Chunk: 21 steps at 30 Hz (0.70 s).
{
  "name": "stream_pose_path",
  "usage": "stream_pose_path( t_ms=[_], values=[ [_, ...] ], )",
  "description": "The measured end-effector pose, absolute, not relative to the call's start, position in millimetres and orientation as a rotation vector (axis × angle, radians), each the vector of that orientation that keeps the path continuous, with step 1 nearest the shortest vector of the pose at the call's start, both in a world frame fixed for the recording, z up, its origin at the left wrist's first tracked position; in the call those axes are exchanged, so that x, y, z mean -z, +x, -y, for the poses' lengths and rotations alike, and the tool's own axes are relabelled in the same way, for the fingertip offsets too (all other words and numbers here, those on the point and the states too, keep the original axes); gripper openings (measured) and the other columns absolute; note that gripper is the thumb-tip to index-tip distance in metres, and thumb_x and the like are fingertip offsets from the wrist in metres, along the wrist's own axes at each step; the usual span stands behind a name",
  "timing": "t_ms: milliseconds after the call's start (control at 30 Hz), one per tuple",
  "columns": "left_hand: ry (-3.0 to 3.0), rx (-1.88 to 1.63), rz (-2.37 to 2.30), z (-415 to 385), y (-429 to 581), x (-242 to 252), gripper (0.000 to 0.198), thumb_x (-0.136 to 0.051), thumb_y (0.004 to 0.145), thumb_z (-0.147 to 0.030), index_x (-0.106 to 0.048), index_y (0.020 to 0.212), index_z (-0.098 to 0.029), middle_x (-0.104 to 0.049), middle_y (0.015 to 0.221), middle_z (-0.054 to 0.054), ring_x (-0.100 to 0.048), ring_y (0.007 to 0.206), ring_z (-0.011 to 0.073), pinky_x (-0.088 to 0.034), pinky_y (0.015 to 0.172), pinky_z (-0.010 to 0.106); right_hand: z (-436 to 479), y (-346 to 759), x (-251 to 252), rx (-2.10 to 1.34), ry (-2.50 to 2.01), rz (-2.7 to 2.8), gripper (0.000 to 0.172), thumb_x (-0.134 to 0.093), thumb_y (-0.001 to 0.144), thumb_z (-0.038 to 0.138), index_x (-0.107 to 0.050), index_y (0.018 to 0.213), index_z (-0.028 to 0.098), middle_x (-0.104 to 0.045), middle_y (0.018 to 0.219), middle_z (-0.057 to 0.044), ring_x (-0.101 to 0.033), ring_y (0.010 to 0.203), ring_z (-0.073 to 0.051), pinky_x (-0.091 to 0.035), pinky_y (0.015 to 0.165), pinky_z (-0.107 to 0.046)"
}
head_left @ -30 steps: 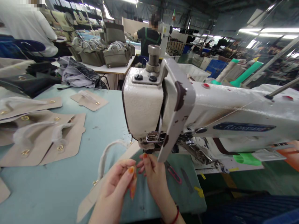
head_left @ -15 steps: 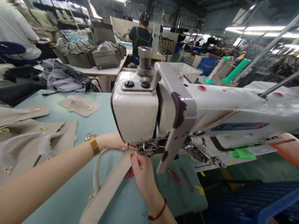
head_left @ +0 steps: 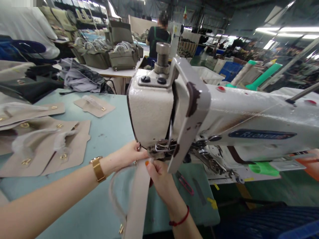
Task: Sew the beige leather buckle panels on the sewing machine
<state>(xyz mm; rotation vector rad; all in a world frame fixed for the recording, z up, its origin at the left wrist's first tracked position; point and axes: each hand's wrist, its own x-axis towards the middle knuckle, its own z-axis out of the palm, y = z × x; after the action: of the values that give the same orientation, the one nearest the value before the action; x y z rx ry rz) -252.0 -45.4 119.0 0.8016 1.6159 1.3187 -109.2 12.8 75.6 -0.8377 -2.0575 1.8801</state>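
Observation:
A white sewing machine [head_left: 152, 113] fills the middle of the view. Below its head lies a long beige panel [head_left: 141, 196] with a wrapped handle [head_left: 113, 191] and gold fittings along its left side. My left hand [head_left: 127, 154], with a gold watch at the wrist, presses its fingers together on the panel's upper left edge near the needle area. On the right edge, my right hand [head_left: 159, 174] pinches the panel between thumb and fingers, close under the machine head. The needle itself is hidden.
Beige pieces with gold buckles [head_left: 72, 146] lie at the left on the green tabletop [head_left: 99, 132]. Pink-handled snips [head_left: 184, 184] rest right of my right hand. Thread cones [head_left: 264, 78] stand behind the machine. Finished bags [head_left: 122, 59] and a person [head_left: 159, 36] are farther back.
The panel has swung to a more upright angle, its lower end moving right. My left hand now shows more, left of the machine head. The whole view has shifted slightly.

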Motion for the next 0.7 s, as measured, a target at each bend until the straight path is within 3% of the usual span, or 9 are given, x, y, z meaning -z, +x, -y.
stream_pose_path(
  t_ms=[100, 167, 300, 533, 700],
  values=[
    [0.843, -1.322, -1.694, 52.8, -246.4, -99.7, 0.018, -0.068, 0.070, -0.027, -0.072, 0.086, -0.019, -0.073, 0.086, 0.003, -0.064, 0.079, 0.0229, -0.050, 0.066, 0.029, -20.2, -101.6, -84.0, -1.796, -0.861, 2.168, 0.036, -0.044, 0.087, 0.035, -0.043, 0.058, 0.015, -0.042, 0.052, 0.003, -0.044, 0.049, -0.007, -0.028, 0.044, -0.015],
    [0.875, -1.338, -1.724, 55.4, -245.1, -89.6, 0.025, -0.067, 0.074, -0.028, -0.070, 0.096, -0.019, -0.073, 0.093, 0.005, -0.064, 0.087, 0.0245, -0.050, 0.074, 0.031, -24.3, -97.6, -88.4, -1.773, -0.883, 2.225, 0.035, -0.045, 0.087, 0.037, -0.044, 0.060, 0.015, -0.041, 0.054, 0.003, -0.043, 0.051, -0.007, -0.028, 0.045, -0.015],
    [0.991, -1.208, -1.806, 56.2, -252.8, -81.0, 0.032, -0.066, 0.076, -0.039, -0.068, 0.100, -0.018, -0.072, 0.100, 0.006, -0.064, 0.093, 0.0262, -0.050, 0.079, 0.034, -29.6, -93.1, -88.8, -1.815, -0.818, 2.282, 0.036, -0.044, 0.089, 0.038, -0.043, 0.062, 0.015, -0.041, 0.058, 0.002, -0.040, 0.055, -0.007, -0.028, 0.049, -0.016],
    [0.984, -1.116, -1.781, 67.7, -277.9, -90.6, 0.033, -0.065, 0.075, -0.044, -0.070, 0.094, -0.018, -0.073, 0.093, 0.004, -0.064, 0.090, 0.0254, -0.053, 0.079, 0.035, -28.3, -85.7, -80.7, -1.785, -0.709, 2.344, 0.042, -0.044, 0.091, 0.041, -0.035, 0.059, 0.015, -0.030, 0.059, 0.003, -0.031, 0.056, -0.006, -0.021, 0.048, -0.019],
    [0.615, -1.351, -1.786, 97.9, -271.1, -68.4, 0.049, -0.059, 0.079, -0.044, -0.060, 0.121, -0.020, -0.068, 0.115, 0.008, -0.064, 0.101, 0.0278, -0.053, 0.084, 0.040, -21.5, -72.5, -82.9, -1.811, -0.694, 2.397, 0.046, -0.042, 0.093, 0.042, -0.031, 0.058, 0.015, -0.029, 0.057, 0.004, -0.028, 0.054, -0.005, -0.018, 0.046, -0.019]
  ],
)
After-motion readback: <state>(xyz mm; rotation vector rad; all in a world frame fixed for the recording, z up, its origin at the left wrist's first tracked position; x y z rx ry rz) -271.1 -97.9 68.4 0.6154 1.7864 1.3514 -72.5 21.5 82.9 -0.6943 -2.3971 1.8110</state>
